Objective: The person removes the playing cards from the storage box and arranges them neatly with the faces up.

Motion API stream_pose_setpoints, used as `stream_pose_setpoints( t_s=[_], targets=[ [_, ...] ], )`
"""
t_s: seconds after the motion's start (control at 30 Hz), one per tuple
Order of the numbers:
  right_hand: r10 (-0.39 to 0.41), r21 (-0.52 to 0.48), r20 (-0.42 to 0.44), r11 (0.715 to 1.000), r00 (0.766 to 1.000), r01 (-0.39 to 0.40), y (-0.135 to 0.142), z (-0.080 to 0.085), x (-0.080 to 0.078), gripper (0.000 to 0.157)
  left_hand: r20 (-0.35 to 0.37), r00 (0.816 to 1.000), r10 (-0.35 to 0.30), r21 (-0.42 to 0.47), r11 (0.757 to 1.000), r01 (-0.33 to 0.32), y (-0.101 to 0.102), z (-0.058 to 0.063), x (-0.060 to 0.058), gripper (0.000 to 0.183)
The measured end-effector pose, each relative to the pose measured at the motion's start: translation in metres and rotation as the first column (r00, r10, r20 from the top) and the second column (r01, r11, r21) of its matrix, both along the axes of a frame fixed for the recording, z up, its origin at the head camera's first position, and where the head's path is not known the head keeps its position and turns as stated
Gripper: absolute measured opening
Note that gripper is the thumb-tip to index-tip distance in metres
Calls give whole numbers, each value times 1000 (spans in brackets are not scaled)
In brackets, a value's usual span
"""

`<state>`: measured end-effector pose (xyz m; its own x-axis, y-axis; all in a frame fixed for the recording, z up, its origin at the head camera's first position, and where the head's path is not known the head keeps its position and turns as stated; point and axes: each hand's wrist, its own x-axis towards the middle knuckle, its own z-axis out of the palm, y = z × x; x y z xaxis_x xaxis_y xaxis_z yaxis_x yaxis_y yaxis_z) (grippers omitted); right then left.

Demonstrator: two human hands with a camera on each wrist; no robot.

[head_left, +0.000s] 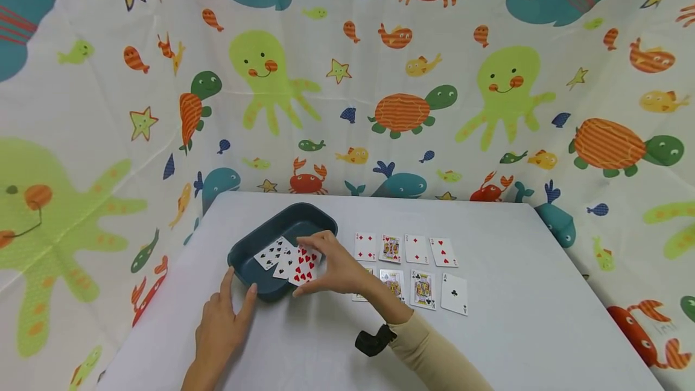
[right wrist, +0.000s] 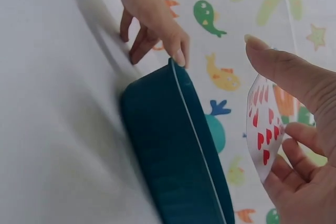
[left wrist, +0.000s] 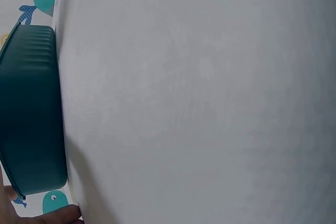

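My right hand pinches a playing card with many red hearts between thumb and fingers, over the right side of a dark teal tray. In the right wrist view the heart card bends slightly and stands apart from the tray wall. Black-suited cards lie inside the tray, partly covered by the held card. My left hand rests at the tray's near left corner, thumb and index finger extended against the rim; in the left wrist view only its fingers show beside the tray.
Right of the tray, cards lie face up in two rows on the white table. The back row includes a card with hearts; the ace of clubs ends the front row. My right forearm partly covers the front row. A patterned curtain hangs behind.
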<state>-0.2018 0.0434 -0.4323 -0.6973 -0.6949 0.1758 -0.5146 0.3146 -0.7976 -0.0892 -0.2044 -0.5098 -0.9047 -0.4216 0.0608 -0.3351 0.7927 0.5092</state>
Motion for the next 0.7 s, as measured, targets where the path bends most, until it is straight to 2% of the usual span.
stream_pose_setpoints(
  t_s=[0.27, 0.43, 0.57, 0.7],
  targets=[
    [-18, 61, 44, 998, 999, 15, 44, -8, 20, 94, 14, 1000, -9, 0, 1000, 9, 4, -2, 3, 87],
    [-53, 103, 56, 994, 997, 47, 70, -18, 30, 94, -30, 999, -16, -9, 1000, 16, 5, 0, 4, 85],
    [-65, 125, 38, 990, 997, 60, 87, -29, 38, 93, -40, 999, -22, -2, 1000, 22, 5, 3, 6, 85],
    [-40, 151, 8, 988, 999, 38, 99, -42, 45, 93, -17, 1000, -18, 14, 1000, 18, 6, 4, 8, 87]
  ],
)
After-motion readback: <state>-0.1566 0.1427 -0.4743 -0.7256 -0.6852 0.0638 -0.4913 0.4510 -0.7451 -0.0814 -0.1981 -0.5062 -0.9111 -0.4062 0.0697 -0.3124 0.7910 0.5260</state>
